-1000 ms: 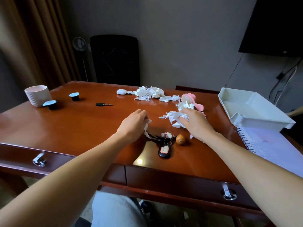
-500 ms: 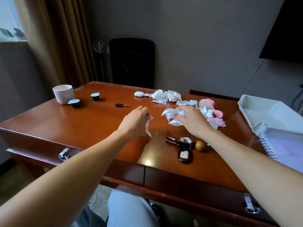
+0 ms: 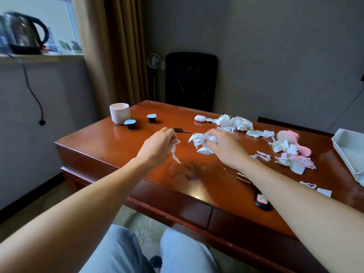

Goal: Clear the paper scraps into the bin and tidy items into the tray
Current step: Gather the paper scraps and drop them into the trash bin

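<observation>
Both hands hover over the desk (image 3: 110, 146). Left hand (image 3: 157, 147) pinches a paper strip (image 3: 175, 152) that dangles from its curled fingers; right hand (image 3: 226, 149) clutches a crumpled wad (image 3: 201, 141). More scraps (image 3: 235, 122) lie at the desk's far side and beside the pink brush (image 3: 291, 139). A white tray (image 3: 346, 152) sits at the right edge.

1 cup (image 3: 119, 113), 2 capsules (image 3: 130, 124), 1 key (image 3: 180, 130), 1 earbud case (image 3: 200, 117), 1 brush (image 3: 291, 141), 1 tray (image 3: 344, 154), 1 kettle (image 3: 23, 34) upper left; paper scraps (image 3: 236, 123): no. unclear.

Tray (image 3: 349, 154) cut by the right edge; key fob (image 3: 260, 202) half hidden.
</observation>
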`<state>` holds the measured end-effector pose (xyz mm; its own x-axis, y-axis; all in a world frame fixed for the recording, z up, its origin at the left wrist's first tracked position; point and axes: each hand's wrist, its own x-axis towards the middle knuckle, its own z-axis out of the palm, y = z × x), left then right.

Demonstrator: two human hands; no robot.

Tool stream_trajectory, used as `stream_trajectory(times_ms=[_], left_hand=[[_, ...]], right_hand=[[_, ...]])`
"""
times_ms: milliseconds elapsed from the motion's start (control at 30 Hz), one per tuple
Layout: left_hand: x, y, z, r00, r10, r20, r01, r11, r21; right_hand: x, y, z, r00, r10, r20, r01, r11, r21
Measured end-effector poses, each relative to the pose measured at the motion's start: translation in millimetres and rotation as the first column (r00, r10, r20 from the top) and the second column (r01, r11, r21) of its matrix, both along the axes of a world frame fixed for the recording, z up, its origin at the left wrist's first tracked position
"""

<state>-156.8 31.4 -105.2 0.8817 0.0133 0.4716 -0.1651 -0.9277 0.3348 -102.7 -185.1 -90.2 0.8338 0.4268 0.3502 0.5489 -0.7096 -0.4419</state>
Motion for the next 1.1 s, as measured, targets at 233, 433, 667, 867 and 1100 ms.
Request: stream_trajectory(times_ms=[233,433,667,867,1100], left_hand=[[-37.4,67.3,0.3,0.997,0.081,0.001,-0.081,0.996,-0.026],[-81.1,130.0,-5.6,0.975,0.219,0.024,-0.219,0.975,0.018],[-131.7,192.8,-16.8,0.913,0.407,0.029,-0.407,0.913,-0.006],[-175.6,237.3,-36.8,0.868,0.496,-0.017,-0.497,0.867,-0.029],[-223.5,287.0,-72.6,0.811,0.579,-0.082,-0.584,0.81,-0.048]], right_hand=[[-13.3,86.2,-3.2,0.99,0.139,0.023,-0.139,0.99,0.004],[-35.3,159.8,-7.8,0.966,0.258,0.017,-0.258,0.966,0.016],[-60.7,241.3,-18.4,0.909,0.417,-0.003,-0.417,0.909,0.02],[-87.4,301.0,-36.6,0.856,0.516,-0.026,-0.516,0.857,0.006],[-126.0,369.8,-68.7,0.792,0.604,-0.088,-0.606,0.796,0.011]])
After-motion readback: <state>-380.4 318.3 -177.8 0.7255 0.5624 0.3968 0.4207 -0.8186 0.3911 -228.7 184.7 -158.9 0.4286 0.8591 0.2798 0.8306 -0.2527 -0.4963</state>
